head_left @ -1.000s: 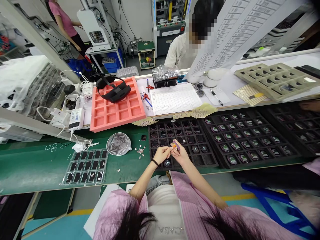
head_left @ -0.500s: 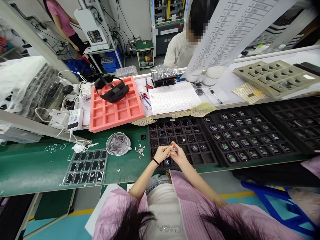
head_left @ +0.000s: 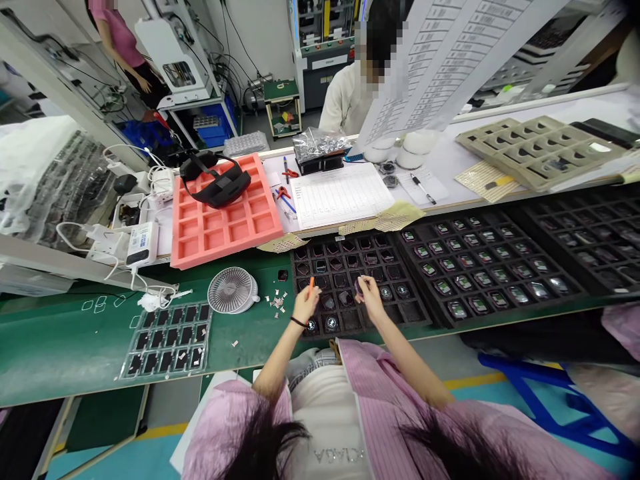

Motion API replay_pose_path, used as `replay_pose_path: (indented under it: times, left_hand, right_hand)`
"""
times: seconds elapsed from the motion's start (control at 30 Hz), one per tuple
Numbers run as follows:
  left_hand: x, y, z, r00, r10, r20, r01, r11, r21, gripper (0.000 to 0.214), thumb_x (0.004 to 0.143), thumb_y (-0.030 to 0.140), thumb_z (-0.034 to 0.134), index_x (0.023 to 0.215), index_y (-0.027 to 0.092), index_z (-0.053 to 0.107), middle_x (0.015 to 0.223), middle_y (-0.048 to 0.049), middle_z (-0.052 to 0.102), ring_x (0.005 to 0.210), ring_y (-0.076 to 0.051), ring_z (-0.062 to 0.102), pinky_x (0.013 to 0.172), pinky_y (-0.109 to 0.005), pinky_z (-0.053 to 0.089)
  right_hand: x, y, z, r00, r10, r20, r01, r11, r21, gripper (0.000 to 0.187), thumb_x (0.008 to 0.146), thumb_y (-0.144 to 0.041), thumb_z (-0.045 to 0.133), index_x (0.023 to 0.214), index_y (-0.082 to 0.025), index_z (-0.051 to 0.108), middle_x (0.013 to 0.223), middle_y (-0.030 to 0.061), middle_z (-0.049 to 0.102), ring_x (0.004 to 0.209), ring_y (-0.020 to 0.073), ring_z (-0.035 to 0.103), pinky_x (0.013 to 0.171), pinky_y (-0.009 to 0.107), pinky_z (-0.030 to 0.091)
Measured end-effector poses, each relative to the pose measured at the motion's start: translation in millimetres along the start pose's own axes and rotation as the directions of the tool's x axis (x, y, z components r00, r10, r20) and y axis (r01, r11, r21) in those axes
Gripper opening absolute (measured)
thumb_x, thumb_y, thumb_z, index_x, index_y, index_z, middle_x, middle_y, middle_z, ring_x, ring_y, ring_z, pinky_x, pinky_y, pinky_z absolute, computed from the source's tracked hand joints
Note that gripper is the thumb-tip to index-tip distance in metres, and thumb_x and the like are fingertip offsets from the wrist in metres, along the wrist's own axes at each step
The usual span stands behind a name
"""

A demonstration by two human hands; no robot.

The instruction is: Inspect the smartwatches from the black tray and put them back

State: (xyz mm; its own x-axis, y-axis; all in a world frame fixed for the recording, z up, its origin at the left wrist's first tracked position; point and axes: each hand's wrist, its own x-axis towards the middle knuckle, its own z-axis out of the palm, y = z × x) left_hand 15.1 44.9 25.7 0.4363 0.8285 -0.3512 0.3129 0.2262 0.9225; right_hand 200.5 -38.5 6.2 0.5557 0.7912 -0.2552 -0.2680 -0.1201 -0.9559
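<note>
My left hand (head_left: 304,307), a black band on its wrist, is closed around a slim orange stick-like tool (head_left: 311,284) that points upward. To its right, my right hand (head_left: 371,298) pinches a small dark, purple-edged watch case (head_left: 359,285), partly hidden by the fingers. Both hands are over a black compartment tray (head_left: 345,321) of dark watch cases. Two round discs with light marks (head_left: 331,323) lie in the tray's front row, close to my left wrist.
A second black tray (head_left: 480,273) of watch cases adjoins on the right. On the left are a small fan (head_left: 233,291), scattered small pieces (head_left: 277,302) and a clear tray of black parts (head_left: 167,339). A pink tray (head_left: 227,230) bears a headset. Another person (head_left: 340,100) sits opposite.
My hands were together at the watch case and have moved apart. The left went left with the orange tool; the right moved right with the watch case.
</note>
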Motion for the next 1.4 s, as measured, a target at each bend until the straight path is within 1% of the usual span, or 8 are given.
replay_pose_path:
  times: [0.17,0.37,0.47,0.67,0.87,1.07,1.2,1.4]
  left_hand:
    - [-2.7,-28.3,-63.4,0.973,-0.014,-0.230,0.092,0.937,0.336,0.032,0.086,0.038,0.053,0.062,0.018,0.050,0.048,0.0048,0.043,0.051,-0.012,0.050,0.054,-0.022,0.037]
    - [-33.0,-57.4,-62.6,0.969,0.064,-0.240,0.083,0.829,0.554,0.022,0.093,0.028,0.043,0.093,0.018,0.063,0.091,-0.0102,0.067,0.082,-0.021,0.064,0.072,-0.031,0.047]
    - [-56.4,-65.6,-50.6,0.981,0.189,-0.044,-0.113,0.739,0.664,0.024,0.094,0.027,0.041,0.097,0.019,0.063,0.112,-0.0109,0.066,0.105,-0.022,0.061,0.087,-0.034,0.047]
    - [-79.9,-82.0,-37.6,0.821,0.350,0.451,-0.552,0.288,0.783,0.032,0.098,0.020,0.032,0.109,0.018,0.062,0.142,-0.0094,0.050,0.140,-0.022,0.032,0.111,-0.051,0.030]
    - [-84.1,-103.8,-31.7,0.821,0.312,0.479,-0.555,0.238,0.797,0.028,0.097,0.018,0.035,0.109,0.017,0.061,0.139,-0.0088,0.053,0.141,-0.023,0.032,0.114,-0.056,0.025]
    - [-96.0,-103.8,-37.1,0.781,0.306,0.544,-0.617,0.244,0.749,0.026,0.098,0.020,0.036,0.103,0.018,0.061,0.138,-0.0071,0.055,0.140,-0.021,0.033,0.116,-0.055,0.022]
    - [-93.4,-94.4,-37.5,0.823,0.335,0.458,-0.549,0.262,0.794,0.030,0.098,0.017,0.031,0.105,0.017,0.061,0.143,-0.0076,0.049,0.143,-0.023,0.026,0.115,-0.057,0.024]
    - [-80.6,-94.1,-26.9,0.846,0.328,0.421,-0.510,0.265,0.818,0.031,0.097,0.017,0.032,0.109,0.017,0.061,0.145,-0.0081,0.047,0.143,-0.025,0.026,0.115,-0.057,0.024]
  right_hand:
    - [23.1,17.9,-48.8,0.992,-0.117,0.039,0.123,0.907,-0.403,0.022,0.073,-0.042,0.065,0.079,-0.023,0.053,0.069,-0.0029,0.057,0.060,0.0167,0.055,0.062,0.032,0.047]
    - [6.6,30.8,-52.6,0.959,-0.188,0.213,0.283,0.684,-0.673,0.017,0.084,-0.031,0.048,0.087,-0.021,0.062,0.100,0.0138,0.065,0.101,0.0324,0.058,0.093,0.054,0.040]
    - [-21.4,32.3,-44.7,0.918,-0.190,0.347,0.388,0.602,-0.697,0.025,0.088,-0.027,0.043,0.102,-0.021,0.063,0.122,0.0141,0.061,0.120,0.0317,0.050,0.103,0.055,0.034]
    - [-68.7,42.7,-23.4,0.619,-0.106,0.778,0.755,0.354,-0.553,0.038,0.092,-0.021,0.038,0.127,-0.024,0.054,0.145,0.0035,0.048,0.141,0.0226,0.032,0.116,0.053,0.024]
    - [-80.0,53.1,-19.3,0.649,-0.032,0.760,0.716,0.364,-0.596,0.041,0.093,-0.024,0.040,0.133,-0.020,0.049,0.145,0.0078,0.047,0.142,0.0236,0.028,0.117,0.053,0.025]
    - [-87.6,49.4,-35.4,0.568,-0.030,0.823,0.749,0.434,-0.501,0.038,0.095,-0.026,0.039,0.131,-0.025,0.050,0.138,0.0037,0.056,0.140,0.0199,0.033,0.118,0.053,0.023]
    - [-84.3,47.6,-42.1,0.669,-0.107,0.736,0.700,0.425,-0.574,0.034,0.095,-0.026,0.039,0.127,-0.023,0.052,0.143,0.0056,0.050,0.141,0.0221,0.030,0.117,0.055,0.023]
    - [-76.7,55.4,-31.0,0.701,-0.103,0.705,0.680,0.393,-0.619,0.036,0.095,-0.028,0.039,0.129,-0.020,0.049,0.146,0.0080,0.046,0.143,0.0231,0.027,0.117,0.053,0.023]
